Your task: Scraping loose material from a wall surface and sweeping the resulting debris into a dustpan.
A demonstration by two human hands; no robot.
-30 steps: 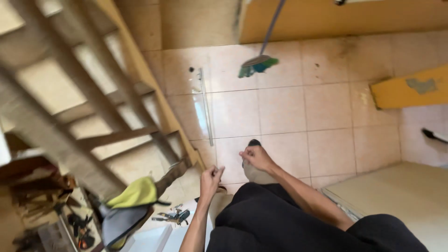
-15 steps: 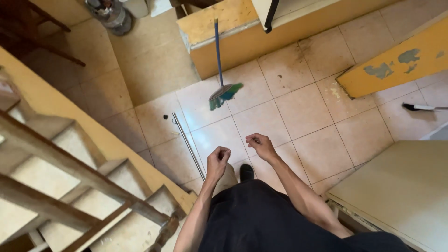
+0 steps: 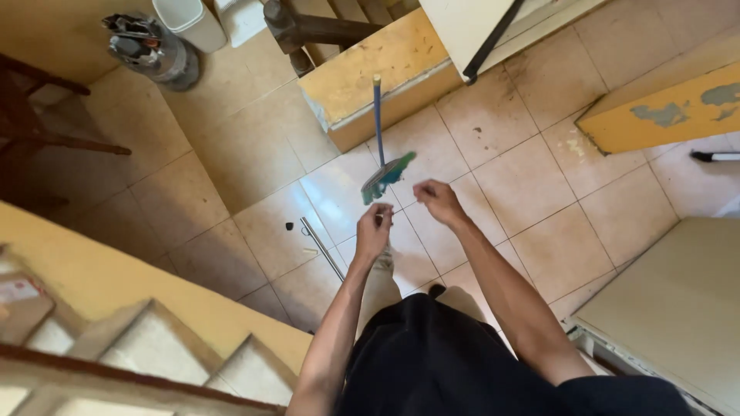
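My left hand point(image 3: 374, 229) and my right hand point(image 3: 437, 199) are raised side by side above the tiled floor point(image 3: 532, 192), both with fingers curled in. I see nothing in either hand. Just beyond them a broom point(image 3: 383, 176) with a blue handle and green bristles stands on the tiles, its handle leaning on a yellow step point(image 3: 385, 73). A thin metal rod point(image 3: 322, 248) lies on the floor to the left of my left hand, with a small black piece point(image 3: 289, 226) beside its far end. My dark trousers point(image 3: 439, 362) fill the bottom of the view.
A yellow staircase point(image 3: 154, 323) descends at the lower left. A pale flat panel point(image 3: 678, 308) lies at the lower right, a yellow board point(image 3: 663, 108) at the upper right. A white bin point(image 3: 189, 23), a dark bundle point(image 3: 150, 50) and dark wooden furniture point(image 3: 31, 115) stand at the upper left.
The view has swung from the stairs toward the open floor and the broom. Both hands have lifted and moved forward, staying curled.
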